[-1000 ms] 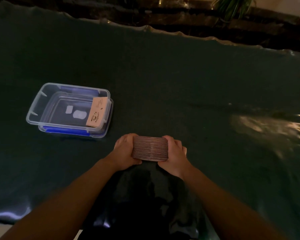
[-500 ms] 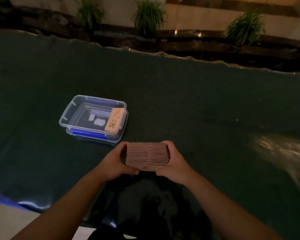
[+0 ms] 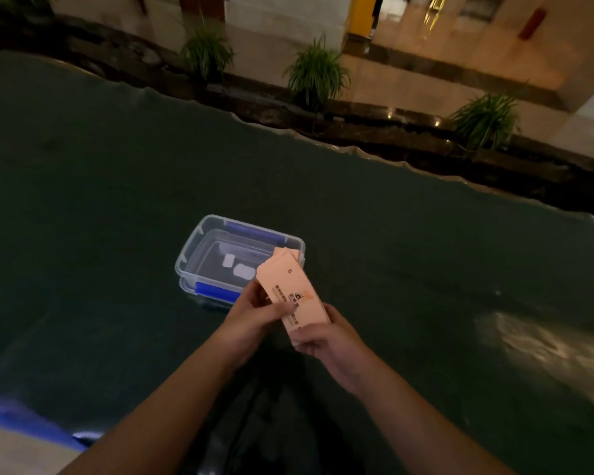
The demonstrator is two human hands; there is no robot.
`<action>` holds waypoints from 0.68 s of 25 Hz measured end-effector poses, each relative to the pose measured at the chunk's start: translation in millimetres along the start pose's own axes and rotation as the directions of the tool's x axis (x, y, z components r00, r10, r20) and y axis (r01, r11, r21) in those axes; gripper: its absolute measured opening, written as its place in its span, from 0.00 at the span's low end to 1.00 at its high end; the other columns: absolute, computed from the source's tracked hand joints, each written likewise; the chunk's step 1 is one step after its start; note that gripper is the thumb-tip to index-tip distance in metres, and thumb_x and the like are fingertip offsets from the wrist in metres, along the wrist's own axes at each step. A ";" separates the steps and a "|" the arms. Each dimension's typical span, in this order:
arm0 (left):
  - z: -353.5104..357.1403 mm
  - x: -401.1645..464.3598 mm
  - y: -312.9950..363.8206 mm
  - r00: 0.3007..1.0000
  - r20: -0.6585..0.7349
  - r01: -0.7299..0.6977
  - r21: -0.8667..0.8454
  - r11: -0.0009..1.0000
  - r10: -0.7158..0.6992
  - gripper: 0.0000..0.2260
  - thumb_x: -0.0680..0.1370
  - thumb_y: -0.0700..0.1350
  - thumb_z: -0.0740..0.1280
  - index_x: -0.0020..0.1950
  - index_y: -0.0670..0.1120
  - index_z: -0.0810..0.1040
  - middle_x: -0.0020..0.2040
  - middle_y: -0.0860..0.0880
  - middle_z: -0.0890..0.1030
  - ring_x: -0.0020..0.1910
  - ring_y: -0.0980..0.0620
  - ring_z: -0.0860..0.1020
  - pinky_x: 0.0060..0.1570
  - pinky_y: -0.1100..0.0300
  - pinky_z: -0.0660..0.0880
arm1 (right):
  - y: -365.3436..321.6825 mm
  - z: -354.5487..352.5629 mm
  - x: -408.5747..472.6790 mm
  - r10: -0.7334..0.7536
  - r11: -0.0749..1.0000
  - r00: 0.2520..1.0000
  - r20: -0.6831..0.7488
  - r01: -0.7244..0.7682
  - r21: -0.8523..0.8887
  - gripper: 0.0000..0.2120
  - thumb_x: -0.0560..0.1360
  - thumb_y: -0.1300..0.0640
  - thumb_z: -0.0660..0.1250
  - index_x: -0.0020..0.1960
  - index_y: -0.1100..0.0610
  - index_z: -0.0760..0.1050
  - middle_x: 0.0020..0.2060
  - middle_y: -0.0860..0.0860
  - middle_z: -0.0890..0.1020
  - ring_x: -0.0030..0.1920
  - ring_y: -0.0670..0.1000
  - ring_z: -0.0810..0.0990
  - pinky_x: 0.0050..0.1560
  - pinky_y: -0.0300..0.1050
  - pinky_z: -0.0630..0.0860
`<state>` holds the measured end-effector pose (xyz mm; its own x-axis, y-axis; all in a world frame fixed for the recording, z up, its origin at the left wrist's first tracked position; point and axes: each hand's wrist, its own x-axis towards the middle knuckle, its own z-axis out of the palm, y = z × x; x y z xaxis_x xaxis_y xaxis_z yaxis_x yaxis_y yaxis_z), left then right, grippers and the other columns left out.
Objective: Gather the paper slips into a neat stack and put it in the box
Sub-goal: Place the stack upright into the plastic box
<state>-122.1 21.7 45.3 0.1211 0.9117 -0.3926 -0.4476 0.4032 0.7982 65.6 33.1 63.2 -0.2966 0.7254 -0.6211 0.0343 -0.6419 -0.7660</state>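
Your left hand [image 3: 254, 311] and right hand [image 3: 326, 337] both pinching paper stack [image 3: 288, 286], tilted above near right corner of clear box [image 3: 199, 241].

- The picture is dim — the dark table cloth [image 3: 117, 207] looks almost black.
- Warm light glows on the floor [image 3: 443, 63] at one o'clock.
- Glare shines at four o'clock.
- Edges bend and blur.
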 end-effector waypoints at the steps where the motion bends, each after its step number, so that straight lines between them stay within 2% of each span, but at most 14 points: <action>1: -8.5 1.3 7.8 1.000 -0.002 0.005 0.029 1.000 -0.005 0.39 0.62 0.41 0.82 0.72 0.48 0.73 0.64 0.40 0.83 0.63 0.40 0.82 0.58 0.40 0.81 | -2.2 15.5 5.3 0.011 1.000 1.000 0.003 -0.011 0.022 0.34 0.63 0.62 0.81 0.67 0.51 0.75 0.63 0.52 0.85 0.62 0.56 0.84 0.57 0.50 0.82; 4: -39.0 9.5 35.8 1.000 -0.010 0.011 0.110 0.994 -0.010 0.36 0.64 0.44 0.81 0.70 0.49 0.74 0.63 0.43 0.84 0.62 0.42 0.82 0.62 0.36 0.78 | -12.9 56.3 21.8 0.015 0.999 1.000 -0.006 -0.014 0.037 0.30 0.69 0.60 0.81 0.68 0.50 0.76 0.60 0.50 0.87 0.59 0.54 0.87 0.59 0.53 0.83; 8: -80.9 34.8 78.3 0.999 -0.013 0.038 0.218 0.975 -0.036 0.37 0.61 0.49 0.83 0.68 0.50 0.75 0.59 0.46 0.86 0.57 0.46 0.85 0.56 0.43 0.82 | -30.9 87.7 38.8 0.027 0.999 0.999 -0.021 -0.028 -0.046 0.31 0.73 0.55 0.81 0.73 0.47 0.73 0.64 0.51 0.84 0.62 0.55 0.84 0.64 0.56 0.83; 11: -103.5 69.1 98.6 0.993 -0.038 0.122 0.251 0.960 -0.116 0.30 0.68 0.47 0.79 0.68 0.48 0.75 0.58 0.45 0.86 0.56 0.45 0.86 0.54 0.45 0.83 | -40.9 93.7 45.1 0.065 0.995 0.996 -0.056 -0.069 -0.068 0.31 0.74 0.54 0.81 0.72 0.47 0.72 0.63 0.52 0.84 0.62 0.55 0.84 0.64 0.56 0.82; 14: -117.4 103.9 101.9 0.973 -0.070 0.230 0.314 0.921 -0.219 0.21 0.74 0.45 0.76 0.66 0.48 0.78 0.60 0.43 0.85 0.58 0.43 0.84 0.60 0.41 0.80 | -43.0 93.6 51.2 0.100 0.992 0.989 -0.112 -0.108 -0.063 0.33 0.74 0.54 0.80 0.75 0.48 0.71 0.63 0.52 0.83 0.61 0.55 0.85 0.64 0.55 0.83; 17: -122.6 125.9 90.9 0.944 -0.090 0.330 0.344 0.879 -0.319 0.20 0.75 0.45 0.75 0.66 0.49 0.78 0.60 0.42 0.85 0.59 0.41 0.83 0.62 0.39 0.78 | -43.2 92.0 54.8 0.090 0.991 0.987 -0.135 -0.101 -0.082 0.30 0.76 0.54 0.79 0.75 0.50 0.72 0.64 0.52 0.83 0.62 0.53 0.84 0.62 0.52 0.83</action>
<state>-256.2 163.4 12.4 0.1769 0.7246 -0.6661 -0.0484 0.6823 0.7294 -39.9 77.7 77.5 -0.1607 0.6919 -0.7038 0.1427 -0.6893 -0.7103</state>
